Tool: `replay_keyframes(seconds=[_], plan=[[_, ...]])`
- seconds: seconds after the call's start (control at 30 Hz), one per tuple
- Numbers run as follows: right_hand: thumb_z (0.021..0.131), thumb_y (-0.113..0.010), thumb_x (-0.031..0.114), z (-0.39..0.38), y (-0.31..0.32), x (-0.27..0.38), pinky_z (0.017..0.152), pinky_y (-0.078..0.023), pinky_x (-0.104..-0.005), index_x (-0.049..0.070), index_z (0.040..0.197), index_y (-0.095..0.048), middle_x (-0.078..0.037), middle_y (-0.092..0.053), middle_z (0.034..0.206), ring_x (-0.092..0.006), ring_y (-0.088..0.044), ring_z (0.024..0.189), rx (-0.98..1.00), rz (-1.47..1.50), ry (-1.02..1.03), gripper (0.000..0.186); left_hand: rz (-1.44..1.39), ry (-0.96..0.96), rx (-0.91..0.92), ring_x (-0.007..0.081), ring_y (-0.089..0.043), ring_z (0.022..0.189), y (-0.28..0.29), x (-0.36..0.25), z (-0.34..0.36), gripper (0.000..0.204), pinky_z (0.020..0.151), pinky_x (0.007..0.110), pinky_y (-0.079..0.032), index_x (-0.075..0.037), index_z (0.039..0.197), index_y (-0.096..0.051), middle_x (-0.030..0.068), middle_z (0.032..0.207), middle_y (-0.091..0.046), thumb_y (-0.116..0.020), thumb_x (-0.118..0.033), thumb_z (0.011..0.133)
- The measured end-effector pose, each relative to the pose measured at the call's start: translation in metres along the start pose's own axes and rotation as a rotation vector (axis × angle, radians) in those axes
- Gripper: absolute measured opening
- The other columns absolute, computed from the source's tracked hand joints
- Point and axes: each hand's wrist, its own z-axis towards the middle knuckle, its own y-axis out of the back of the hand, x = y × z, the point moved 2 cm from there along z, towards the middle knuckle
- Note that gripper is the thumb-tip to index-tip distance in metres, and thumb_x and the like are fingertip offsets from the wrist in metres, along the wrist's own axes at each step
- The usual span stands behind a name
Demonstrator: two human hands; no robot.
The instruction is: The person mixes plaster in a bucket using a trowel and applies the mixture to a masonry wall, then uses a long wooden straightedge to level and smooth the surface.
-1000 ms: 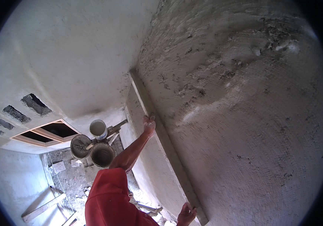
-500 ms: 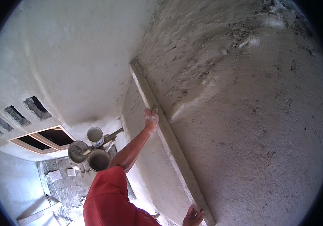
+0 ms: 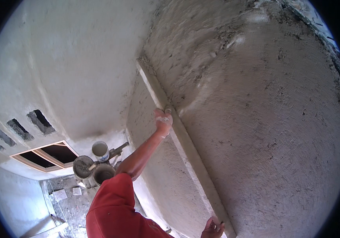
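Note:
A long, straight screeding board (image 3: 197, 166) coated in mortar lies slantwise against the freshly plastered wall (image 3: 265, 139). Its upper end reaches close to the corner with the adjoining wall. My left hand (image 3: 163, 119), dusted with plaster, is closed around the board above its middle, the thumb over the near face. Low in the view, my right hand (image 3: 212, 229) has its bent fingers at the board's edge near the lower end; part of this hand is cut off by the frame. A little loose mortar (image 3: 150, 68) sits along the board's upper edge.
Below on the left stand a white bucket (image 3: 100, 150), a dark tub of mortar (image 3: 83, 166) and another dark bucket (image 3: 104, 173). A wooden window frame (image 3: 45, 155) is set in the left wall under several slots. Rubble and blocks (image 3: 60, 194) lie on the floor.
The board has slid a little upward along the wall, with both my hands moving along with it. My view has shifted slightly, so the buckets and window appear lower.

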Motion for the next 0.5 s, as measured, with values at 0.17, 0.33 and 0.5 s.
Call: replay_keyframes(seconds=[0.17,0.33,0.5], plan=[[0.075,-0.074,0.005,-0.011,-0.008,0.012,0.094,-0.052,-0.0508,-0.003,0.099,-0.061,-0.014,-0.065,0.093,-0.0277,-0.062,0.088,0.13,-0.011,-0.027,0.029,0.153,-0.097,0.013,0.0438,-0.055,0.089,0.001,-0.005,0.001,0.04,0.078,0.048,-0.042,0.007,0.1,-0.045,0.0298,0.093,-0.056,-0.06,-0.028,0.086],[0.075,-0.074,0.005,-0.033,-0.017,0.03,0.094,-0.051,-0.0524,-0.001,0.1,-0.061,-0.014,-0.064,0.093,-0.0277,-0.062,0.09,0.107,-0.043,0.048,0.029,0.149,0.043,0.198,0.0451,-0.054,0.095,-0.004,-0.059,-0.021,0.046,0.082,0.049,-0.041,0.01,0.108,-0.043,0.0321,0.102,-0.054,-0.058,-0.028,0.088],[0.078,-0.072,0.007,-0.058,-0.024,0.049,0.096,-0.049,-0.0517,0.002,0.104,-0.061,-0.009,-0.061,0.084,-0.0217,-0.057,0.073,0.087,-0.167,0.242,0.028,0.011,0.06,0.231,0.0443,-0.051,0.107,0.001,-0.115,-0.05,0.055,0.093,0.044,-0.038,0.013,0.12,-0.035,0.0335,0.114,-0.05,-0.058,-0.025,0.087]])
